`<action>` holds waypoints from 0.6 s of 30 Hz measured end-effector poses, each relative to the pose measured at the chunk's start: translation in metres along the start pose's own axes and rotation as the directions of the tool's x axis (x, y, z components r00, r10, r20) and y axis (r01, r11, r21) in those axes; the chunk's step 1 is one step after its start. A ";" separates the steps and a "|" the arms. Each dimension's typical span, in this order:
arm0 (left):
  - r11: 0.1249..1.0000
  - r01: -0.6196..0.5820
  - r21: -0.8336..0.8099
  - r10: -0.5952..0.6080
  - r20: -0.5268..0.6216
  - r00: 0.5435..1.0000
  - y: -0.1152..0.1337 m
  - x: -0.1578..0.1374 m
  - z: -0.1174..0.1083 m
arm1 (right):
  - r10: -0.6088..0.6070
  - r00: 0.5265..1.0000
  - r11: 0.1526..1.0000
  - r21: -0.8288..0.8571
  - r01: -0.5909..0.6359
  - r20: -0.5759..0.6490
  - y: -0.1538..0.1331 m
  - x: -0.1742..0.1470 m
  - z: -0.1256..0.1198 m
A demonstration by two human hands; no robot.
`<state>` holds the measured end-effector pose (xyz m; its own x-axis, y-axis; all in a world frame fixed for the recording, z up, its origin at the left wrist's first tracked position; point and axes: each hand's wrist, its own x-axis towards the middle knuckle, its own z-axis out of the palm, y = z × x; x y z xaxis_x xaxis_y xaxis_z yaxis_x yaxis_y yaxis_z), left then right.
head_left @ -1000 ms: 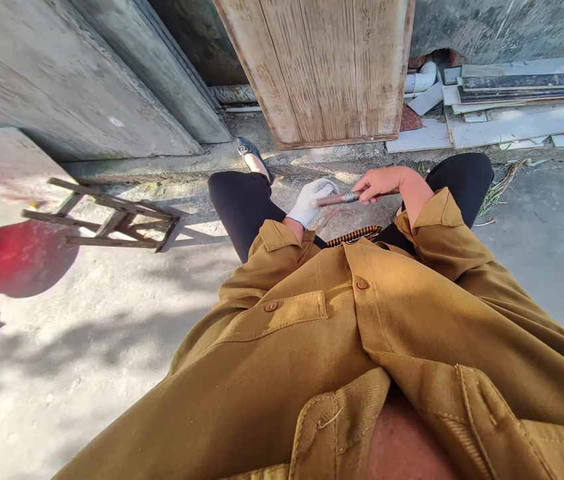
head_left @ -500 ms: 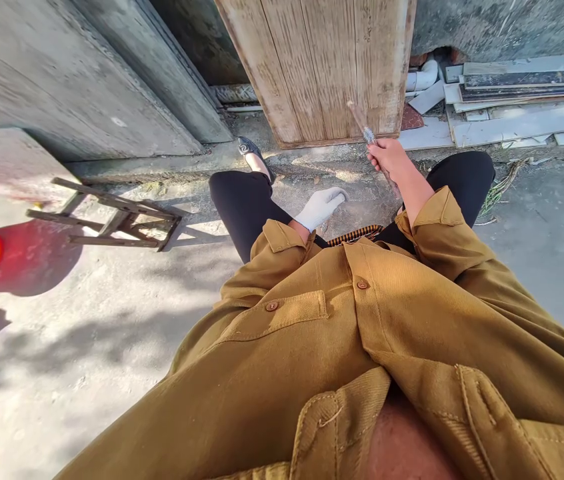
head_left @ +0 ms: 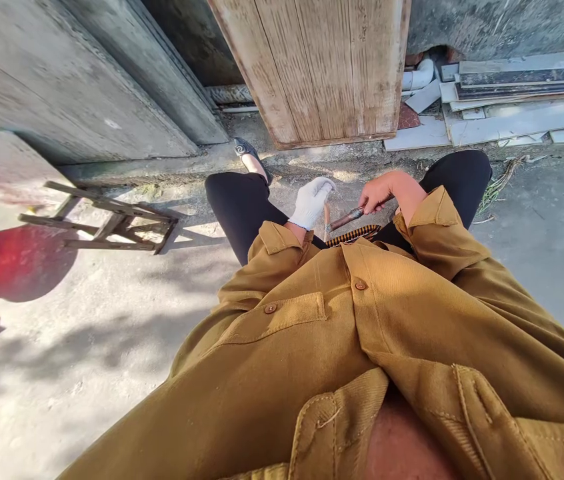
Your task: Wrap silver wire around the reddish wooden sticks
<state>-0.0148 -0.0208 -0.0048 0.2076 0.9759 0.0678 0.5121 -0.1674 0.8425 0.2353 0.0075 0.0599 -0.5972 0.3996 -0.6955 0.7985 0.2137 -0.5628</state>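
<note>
My right hand (head_left: 378,191), bare, is closed around a brown wooden stick (head_left: 345,220) with grey thread or wire wound about it near my fingers. The stick points left over my lap. My left hand (head_left: 311,203), in a white knitted glove, has its fingertips pinched together. A thin thread (head_left: 345,198) runs from those fingertips toward the wound part of the stick. Just under the glove a paler, thin wooden piece (head_left: 327,219) stands at the stick's far end; how the two join is unclear. A black-and-orange striped band (head_left: 355,235) lies at my waist.
A worn plank panel (head_left: 312,73) leans against the wall ahead. To its right lie stacked boards (head_left: 522,100) and a white pipe (head_left: 419,75). At left are a small wooden frame (head_left: 112,223) on the concrete and a blurred red-orange round object (head_left: 17,260).
My right hand has come down and toward the left, turning the stick from pointing up to pointing left. My gloved left hand has lifted slightly and now pinches the thread.
</note>
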 end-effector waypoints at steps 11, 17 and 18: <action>0.997 0.055 0.062 -0.073 0.346 0.936 0.002 0.002 0.015 | 0.255 0.704 0.801 0.553 0.229 -0.663 -0.007 0.003 -0.006; 0.945 -0.102 0.311 -0.044 0.428 0.903 -0.002 0.001 0.016 | 0.314 0.775 0.926 -0.003 -0.376 -0.548 -0.013 0.009 -0.002; 0.933 -0.120 0.341 -0.045 0.437 0.898 -0.003 0.002 0.016 | 0.324 0.811 0.904 -0.094 -0.417 -0.487 -0.014 0.010 0.000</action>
<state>-0.0027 -0.0210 -0.0159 0.5282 0.8226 -0.2106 0.7366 -0.3205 0.5955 0.2186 0.0088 0.0608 -0.1889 0.8273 -0.5290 0.9781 0.1106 -0.1764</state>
